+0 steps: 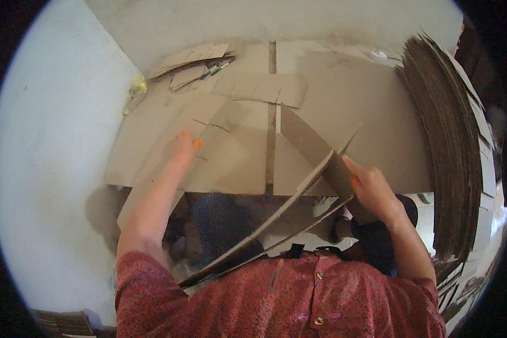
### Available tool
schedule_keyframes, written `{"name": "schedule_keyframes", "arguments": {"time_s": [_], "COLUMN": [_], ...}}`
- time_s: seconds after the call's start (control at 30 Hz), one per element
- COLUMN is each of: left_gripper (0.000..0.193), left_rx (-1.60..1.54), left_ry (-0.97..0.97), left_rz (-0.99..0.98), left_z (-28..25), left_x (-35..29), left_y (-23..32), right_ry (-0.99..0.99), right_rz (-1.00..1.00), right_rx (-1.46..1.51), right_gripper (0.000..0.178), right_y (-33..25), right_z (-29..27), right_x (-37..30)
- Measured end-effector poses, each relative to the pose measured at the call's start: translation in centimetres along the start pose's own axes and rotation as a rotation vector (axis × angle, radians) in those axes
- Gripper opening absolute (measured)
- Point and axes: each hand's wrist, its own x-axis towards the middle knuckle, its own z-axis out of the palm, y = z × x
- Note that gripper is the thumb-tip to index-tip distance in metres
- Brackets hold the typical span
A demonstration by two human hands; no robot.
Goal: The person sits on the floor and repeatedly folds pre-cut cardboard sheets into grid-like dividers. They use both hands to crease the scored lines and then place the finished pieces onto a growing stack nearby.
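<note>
My left hand (183, 147) lies on a flat slotted cardboard sheet (204, 110) on the left of the table, its thumb apart from the fingers. Orange coverings show at its fingertips. The near end of that sheet hangs past the table's front edge. My right hand (373, 188) is closed around a folded cardboard piece (307, 132), also with orange at a fingertip. From this grip, long cardboard flaps (276, 217) slant down left toward my body, and another panel reaches away over the table. The right fingers are partly hidden behind the cardboard.
A tall stack of cardboard sheets (445, 141) stands at the right. Another slotted cardboard strip (265, 87) lies at mid-back. Cardboard pieces (191, 59) and pens (215, 69) are at the back left, near a yellow plastic bag (136, 90). A wall (56, 141) bounds the left.
</note>
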Motion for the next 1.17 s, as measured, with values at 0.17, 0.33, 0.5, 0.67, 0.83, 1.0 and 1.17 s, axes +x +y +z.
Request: {"name": "schedule_keyframes", "arguments": {"time_s": [0.17, 0.33, 0.5, 0.67, 0.83, 1.0, 1.17], "left_gripper": [0.04, 0.033, 0.025, 0.021, 0.025, 0.029, 0.032], "left_rx": [-0.058, 0.081, 0.042, -0.008, -0.103, -0.36, -0.507], "left_ry": [-0.118, -0.032, -0.042, 0.093, -0.045, -0.196, -0.193], "left_rz": [0.027, 0.111, 0.145, 0.071, 0.04, 0.173, 0.378], "left_z": [-2.2, -2.8, -2.2, -0.9, -7.2, -10.6, -9.3], "left_x": [0.1, -1.5, -1.0, 0.6, 0.3, -1.5, -5.0], "left_y": [-1.6, -0.2, -0.9, -2.9, -0.7, 7.2, 13.2], "right_ry": [0.013, 0.074, 0.058, 0.091, 0.154, 0.258, 0.235], "right_rz": [-0.044, -0.075, -0.014, -0.052, -0.197, -0.333, -0.34], "right_rx": [0.041, 0.058, 0.098, 0.101, 0.104, 0.043, 0.031], "right_gripper": [0.045, 0.046, 0.049, 0.051, 0.053, 0.052, 0.053], "right_y": [0.1, 0.4, 0.1, 0.4, 1.1, -0.7, -0.6], "right_z": [0.0, 0.2, -0.2, 0.2, 0.1, -1.1, -0.6], "right_x": [-0.7, -1.6, -2.4, -3.1, -3.6, -3.5, -2.7]}}
